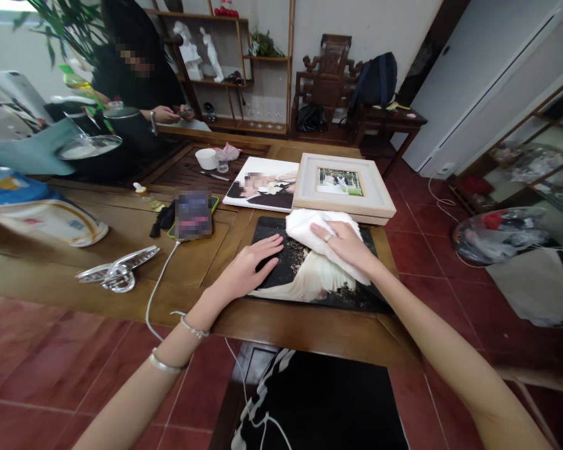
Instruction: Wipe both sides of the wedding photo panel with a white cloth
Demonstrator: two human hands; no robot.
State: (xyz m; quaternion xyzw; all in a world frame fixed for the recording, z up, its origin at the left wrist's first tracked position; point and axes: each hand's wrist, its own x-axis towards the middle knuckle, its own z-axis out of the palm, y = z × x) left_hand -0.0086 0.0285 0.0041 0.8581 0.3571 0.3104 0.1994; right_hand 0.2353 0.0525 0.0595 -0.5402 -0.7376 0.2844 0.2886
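A dark photo panel point(304, 281) showing a pale flowing gown lies flat at the table's front edge. On its left edge rests my left hand point(251, 265), open, with the fingers stretched out. My right hand point(340, 240) is closed on a folded white cloth point(304, 226), which is pressed against the panel's upper right part and covers some of the picture. Just behind the panel lie a wooden-framed photo point(380, 194) and, partly under or beside it, a white-edged photo print point(274, 200).
On the wooden table point(234, 250) to the left are a phone point(193, 215) with a white cable, a silver hair claw clip point(117, 270) and a large detergent bottle point(42, 212). Across the table sits a person in black point(131, 69). A dark stool point(333, 400) stands below the front edge.
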